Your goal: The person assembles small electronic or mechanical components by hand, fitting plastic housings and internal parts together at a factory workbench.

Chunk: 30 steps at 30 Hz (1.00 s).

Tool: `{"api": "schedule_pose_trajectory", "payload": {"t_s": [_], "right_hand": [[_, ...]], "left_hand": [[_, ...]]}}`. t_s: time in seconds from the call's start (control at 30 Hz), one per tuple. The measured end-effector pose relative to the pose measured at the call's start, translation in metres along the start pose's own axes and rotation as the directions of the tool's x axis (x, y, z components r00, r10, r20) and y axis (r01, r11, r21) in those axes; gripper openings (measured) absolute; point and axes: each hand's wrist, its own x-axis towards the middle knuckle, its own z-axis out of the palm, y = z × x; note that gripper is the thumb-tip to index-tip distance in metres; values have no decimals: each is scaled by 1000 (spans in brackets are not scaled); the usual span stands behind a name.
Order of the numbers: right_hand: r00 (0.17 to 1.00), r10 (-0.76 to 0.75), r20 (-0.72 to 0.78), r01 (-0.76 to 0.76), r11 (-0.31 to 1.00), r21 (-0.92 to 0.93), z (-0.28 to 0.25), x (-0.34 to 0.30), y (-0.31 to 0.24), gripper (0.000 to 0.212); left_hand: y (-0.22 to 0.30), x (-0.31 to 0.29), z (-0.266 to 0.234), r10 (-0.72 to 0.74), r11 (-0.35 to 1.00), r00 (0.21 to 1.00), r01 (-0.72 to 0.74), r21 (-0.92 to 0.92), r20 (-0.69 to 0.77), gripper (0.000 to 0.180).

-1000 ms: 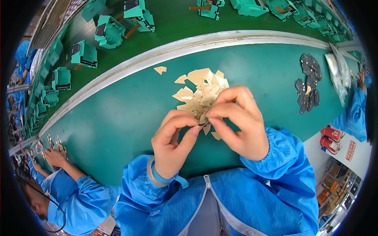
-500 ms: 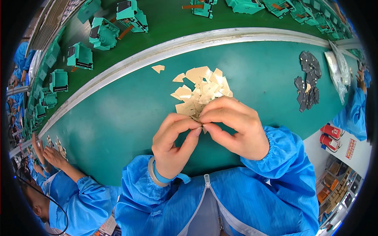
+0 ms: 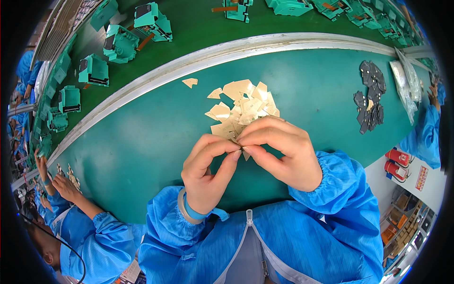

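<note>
"Beige pieces (image 3: 247,108) are lying heaped; what's working nearest them?"

"The left hand (image 3: 205,171) and right hand (image 3: 289,154), just on the wearer's side, are pinching a small thin piece (image 3: 235,140) between them, fingertips close together."

"Which hand is it lying closer to?"

"Neither: it's sitting between both. Fingers are covering its outline, so I can't tell its long axis."

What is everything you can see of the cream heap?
The cream heap is thin, angular pieces, shiny in places, perhaps plastic or card, overlapping at varied angles on the green table. One piece lies apart, farther left. The right hand hides part of the heap's near edge, so contact there is unclear.
</note>
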Motion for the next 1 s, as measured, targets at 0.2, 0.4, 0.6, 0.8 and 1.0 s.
{"api": "schedule_pose_trajectory", "payload": {"t_s": [0.2,0.4,0.6,0.8,1.0], "right_hand": [[998,64,-22,-63,997,35,2,0,-3,14],[978,143,-155,-133,989,71,-11,10,5,8],[986,156,54,-133,945,-297,-16,7,9,9],[990,-141,24,141,935,-326,-12,8,17,16],[961,-275,-17,272,956,-110,1,10,11,48]], "left_hand": [[1,1,1,5,1000,1000,-5,22,9,15],[-3,1,-6,-138,945,990,131,-299,-2,12],[1,9,-14,-312,653,935,340,-677,169,37],[-6,7,-15,-286,187,873,456,-870,396,39],[-3,6,-4,-319,41,795,555,-831,516,47]]}}
